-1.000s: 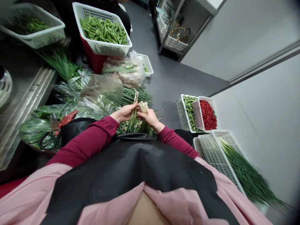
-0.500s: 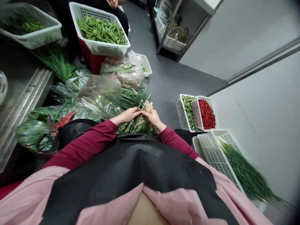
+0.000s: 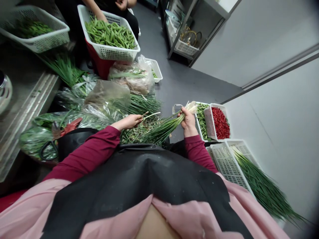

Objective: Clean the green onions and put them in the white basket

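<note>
Since a second ago, the bunch of chives (image 3: 164, 127) is swung right, beside the left edge of a white basket (image 3: 199, 131). It is gripped tight near its pale ends by the right hand (image 3: 188, 122), likely to be kept together. One thin stalk (image 3: 151, 115) is pinched in the left hand (image 3: 128, 122).

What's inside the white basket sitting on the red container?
Green bean pods fill the white basket, with another person's hand at its far rim. Whatever lies beneath the pods is covered.
</note>
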Demonstrator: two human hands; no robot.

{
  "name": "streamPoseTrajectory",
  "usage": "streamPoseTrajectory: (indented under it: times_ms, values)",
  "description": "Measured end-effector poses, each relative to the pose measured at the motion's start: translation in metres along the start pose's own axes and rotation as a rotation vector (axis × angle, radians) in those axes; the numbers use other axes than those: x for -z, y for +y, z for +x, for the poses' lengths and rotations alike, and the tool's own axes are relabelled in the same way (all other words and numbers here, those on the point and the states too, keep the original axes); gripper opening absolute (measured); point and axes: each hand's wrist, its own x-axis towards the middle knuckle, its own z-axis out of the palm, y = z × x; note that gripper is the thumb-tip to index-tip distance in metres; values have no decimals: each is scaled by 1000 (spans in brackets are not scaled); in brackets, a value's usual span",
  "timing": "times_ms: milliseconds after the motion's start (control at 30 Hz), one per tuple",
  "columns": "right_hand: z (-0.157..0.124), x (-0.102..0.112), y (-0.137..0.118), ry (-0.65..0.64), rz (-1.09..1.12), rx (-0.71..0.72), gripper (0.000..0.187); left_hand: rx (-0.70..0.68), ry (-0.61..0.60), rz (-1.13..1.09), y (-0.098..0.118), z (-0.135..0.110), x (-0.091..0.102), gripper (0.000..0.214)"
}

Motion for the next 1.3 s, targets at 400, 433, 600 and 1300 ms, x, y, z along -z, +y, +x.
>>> streamPoseTrajectory:
  times_ms: [400,433,600,1300]
  values:
    - [-35,-26,62,-304,-423,-93,26,44,-66,-265,19,-3,-10,30]
    - [-37,-31,64,-328,-395,-104,27,40,-130,-314,21,-5,-16,32]
    - [-42,-46,60,-410,-316,-120,25,62,-322,-617,29,-7,-33,32]
    - [-64,-72,105,-578,-683,10,43,163,-165,-1059,41,6,-26,52]
